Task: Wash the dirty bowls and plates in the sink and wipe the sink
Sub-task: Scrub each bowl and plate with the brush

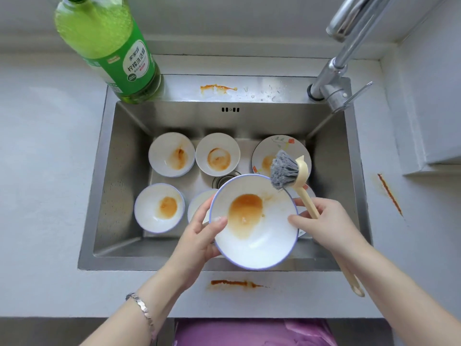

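Steel sink (112, 171), hands (199, 240) (329, 221) gripping bowl (262, 243) — brush (284, 171)

Curled left grip (199, 236) and curled right grip (326, 221)

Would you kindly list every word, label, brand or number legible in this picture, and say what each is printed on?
"柠檬洗洁精": large dark characters on the white label of the green dish soap bottle.
Brand line above those characters: too blurred to read with certainty.
Small print, red tag, round green seal and barcode on the same bottle: too small to read.
No other text is visible.
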`<state>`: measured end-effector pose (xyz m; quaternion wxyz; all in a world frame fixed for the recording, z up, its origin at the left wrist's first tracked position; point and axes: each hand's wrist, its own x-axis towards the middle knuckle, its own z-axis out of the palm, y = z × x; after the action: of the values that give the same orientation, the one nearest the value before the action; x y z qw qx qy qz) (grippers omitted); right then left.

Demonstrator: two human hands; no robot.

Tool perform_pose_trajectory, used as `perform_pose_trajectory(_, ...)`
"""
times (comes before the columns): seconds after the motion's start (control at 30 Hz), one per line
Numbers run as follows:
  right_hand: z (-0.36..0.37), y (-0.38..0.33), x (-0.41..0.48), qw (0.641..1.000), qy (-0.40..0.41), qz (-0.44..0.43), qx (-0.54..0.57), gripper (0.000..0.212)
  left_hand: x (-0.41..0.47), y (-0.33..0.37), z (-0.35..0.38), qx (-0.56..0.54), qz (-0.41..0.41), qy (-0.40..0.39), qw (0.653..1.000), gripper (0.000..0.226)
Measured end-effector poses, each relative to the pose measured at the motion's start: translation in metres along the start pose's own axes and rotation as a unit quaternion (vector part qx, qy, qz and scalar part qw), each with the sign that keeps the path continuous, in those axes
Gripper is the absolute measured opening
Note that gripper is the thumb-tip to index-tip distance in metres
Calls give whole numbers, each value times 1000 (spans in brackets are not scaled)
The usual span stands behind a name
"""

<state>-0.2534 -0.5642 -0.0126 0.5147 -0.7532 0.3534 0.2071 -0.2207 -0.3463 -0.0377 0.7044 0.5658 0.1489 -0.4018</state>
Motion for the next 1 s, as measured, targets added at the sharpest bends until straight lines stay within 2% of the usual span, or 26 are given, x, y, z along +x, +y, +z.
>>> perform_pose_trajectory(0.07, -3, 2, -8, 997, 15, -41, -58, 23, -6, 0, 5, 7, 16, 28, 999, 55)
perform_pose_trajectory(0.13, -12, 2, -19, 985, 43, -117, -118, 29, -9, 2, 11, 28, 29, 55, 998, 50)
perform_pose_trajectory(0.2, -25, 3, -31, 964, 53, -206, -160, 37, -11, 5, 15, 51, 41, 89, 994, 44)
perform_pose_trajectory(0.27, -34, 7, -39, 935, 36, -283, -211, 36, -15, 11, 20, 77, 50, 109, 990, 46)
perform_pose_trajectory(0.33, -33, 8, -41, 906, 13, -305, -293, 34, -19, 18, 26, 98, 55, 115, 987, 47)
perform_pose_trajectory(0.47, -20, 1, -34, 857, 62, -298, -416, 32, -27, 32, 36, 100, 66, 111, 987, 47)
perform_pose_trajectory(0.53, -12, 4, -37, 865, 35, -310, -393, 36, -27, 38, 36, 106, 82, 122, 983, 48)
perform_pose_trajectory(0.63, -1, -5, -55, 880, -56, -337, -330, 35, -28, 41, 41, 135, 80, 131, 979, 49)
perform_pose_trajectory(0.7, 0, -14, -47, 873, -24, -361, -328, 31, -31, 40, 46, 143, 70, 115, 981, 52)
perform_pose_trajectory(0.8, -11, -23, -29, 871, 49, -338, -353, 34, -33, 45, 44, 132, 71, 124, 981, 48)
perform_pose_trajectory(0.87, -11, -15, -35, 873, 38, -332, -355, 35, -32, 52, 39, 102, 77, 145, 981, 48)
perform_pose_trajectory(0.93, 0, -10, -49, 880, -27, -360, -309, 34, -32, 54, 37, 106, 83, 156, 979, 48)
perform_pose_trajectory(1.0, 9, -16, -51, 889, -43, -371, -265, 33, -33, 50, 42, 107, 72, 151, 980, 48)
